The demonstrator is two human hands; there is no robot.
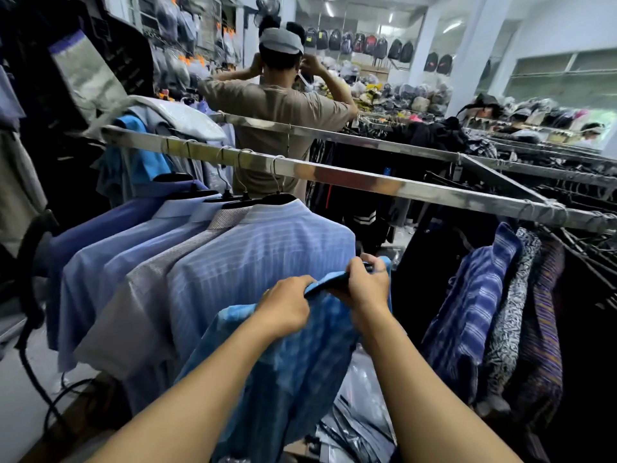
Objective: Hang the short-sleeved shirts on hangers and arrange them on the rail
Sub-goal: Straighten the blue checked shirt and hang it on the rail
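Note:
A blue patterned short-sleeved shirt point(293, 359) hangs from both my hands below the metal rail point(350, 182). My left hand point(287, 305) pinches its collar edge on the left. My right hand point(364, 285) grips the collar on the right, together with a dark hanger part that is mostly hidden. Several shirts on black hangers hang on the rail to the left; the nearest is a light blue striped shirt point(253, 259). Its wire hook point(277, 172) loops over the rail.
Dark and purple patterned shirts point(494, 312) hang at the right end of the rail. A person in a beige T-shirt point(273, 128) stands behind the rail. Plastic bags point(354, 412) lie on the floor below. A black cable point(43, 389) runs at the left.

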